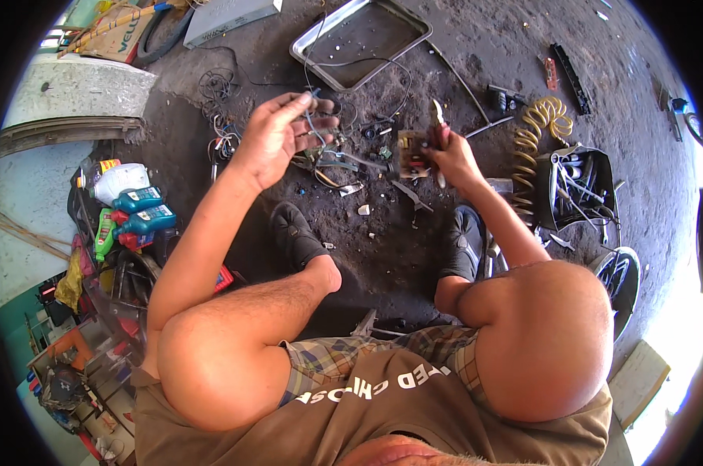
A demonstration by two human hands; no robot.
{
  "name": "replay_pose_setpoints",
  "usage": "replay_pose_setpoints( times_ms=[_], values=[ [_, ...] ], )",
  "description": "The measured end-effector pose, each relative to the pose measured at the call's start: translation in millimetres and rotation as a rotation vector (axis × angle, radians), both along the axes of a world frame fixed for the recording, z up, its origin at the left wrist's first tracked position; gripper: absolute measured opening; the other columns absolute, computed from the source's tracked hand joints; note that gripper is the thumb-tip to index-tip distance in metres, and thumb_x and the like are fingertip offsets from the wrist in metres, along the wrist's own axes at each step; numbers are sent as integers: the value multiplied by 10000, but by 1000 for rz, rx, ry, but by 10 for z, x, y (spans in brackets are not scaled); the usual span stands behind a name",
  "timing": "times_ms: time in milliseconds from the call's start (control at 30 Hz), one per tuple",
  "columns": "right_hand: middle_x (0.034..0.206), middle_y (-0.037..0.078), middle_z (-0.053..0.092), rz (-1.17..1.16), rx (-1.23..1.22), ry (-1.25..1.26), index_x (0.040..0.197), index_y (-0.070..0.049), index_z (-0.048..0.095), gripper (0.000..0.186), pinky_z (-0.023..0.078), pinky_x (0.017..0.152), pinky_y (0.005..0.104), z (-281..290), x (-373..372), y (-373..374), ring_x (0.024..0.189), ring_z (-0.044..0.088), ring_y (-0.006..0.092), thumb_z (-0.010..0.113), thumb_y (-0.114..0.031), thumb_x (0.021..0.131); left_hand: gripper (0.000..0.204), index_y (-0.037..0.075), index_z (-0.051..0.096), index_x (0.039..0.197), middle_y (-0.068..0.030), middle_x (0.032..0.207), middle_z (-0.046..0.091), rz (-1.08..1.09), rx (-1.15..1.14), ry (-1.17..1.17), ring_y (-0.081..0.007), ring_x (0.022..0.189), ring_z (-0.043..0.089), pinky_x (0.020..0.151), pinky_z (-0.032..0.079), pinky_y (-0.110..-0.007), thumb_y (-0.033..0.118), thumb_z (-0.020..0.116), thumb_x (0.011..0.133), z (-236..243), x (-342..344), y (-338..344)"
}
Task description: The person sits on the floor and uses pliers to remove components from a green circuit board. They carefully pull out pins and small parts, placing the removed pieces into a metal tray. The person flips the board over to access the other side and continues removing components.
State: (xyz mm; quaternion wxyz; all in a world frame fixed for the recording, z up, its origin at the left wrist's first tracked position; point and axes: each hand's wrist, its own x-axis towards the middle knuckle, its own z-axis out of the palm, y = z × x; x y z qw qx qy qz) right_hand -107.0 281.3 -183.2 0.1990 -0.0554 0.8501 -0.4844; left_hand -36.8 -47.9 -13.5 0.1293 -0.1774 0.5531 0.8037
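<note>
My left hand [278,136] is raised over the littered ground, thumb and fingers pinched on a thin blue-grey wire [311,124] that hangs in a loose loop. To its right, my right hand [454,161] is closed round a red-handled tool [442,136] with a pale, curved tip. Its exact kind is unclear. A small brown board with dark and red parts [412,155] shows by the right fingertips; I cannot tell whether they grip it too. Below and between the hands are a tangle of wires [328,167] and pliers [412,196] lying on the dirt.
A metal tray [359,87] lies ahead, with a T-shaped metal bar [464,85] beside it. Right stand a coiled yellow hose [527,144] and a black tool container [555,190]. Several bottles [146,220] crowd the left. My shoes [295,233] flank the middle ground.
</note>
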Motion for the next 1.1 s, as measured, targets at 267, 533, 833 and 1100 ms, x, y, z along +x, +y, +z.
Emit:
replay_pose_setpoints(
  times_ms=[267,533,833,1100],
  values=[
    [961,-3,606,231,-371,-242,1114,-67,579,407,534,749,345,-44,299,76,861,587,124,893,-129,862,207,74,674,1156,-140,1223,732,85,146,-49,-265,1117,732,927,649,-407,264,609,1110,378,71,30],
    [960,-23,559,922,-748,-724,982,-92,497,347,564,791,318,643,918,-466,931,591,79,839,-70,930,233,62,649,1176,-71,1167,696,196,341,100,-123,875,636,676,567,-243,280,579,1133,692,-33,68],
    [913,77,590,692,-1211,-895,938,-99,438,413,578,658,434,1372,526,-213,761,678,239,846,-59,896,167,18,699,1044,-138,1416,671,-345,-1070,604,-299,1343,615,1140,484,-437,176,698,992,-749,191,16],
    [818,28,584,95,-1552,-382,1148,-122,571,281,540,750,438,1561,-234,393,752,649,209,745,-283,997,351,22,667,1123,-143,1024,757,-617,-675,426,-286,943,745,857,566,-401,366,601,1096,-748,389,-36]
  ],
)
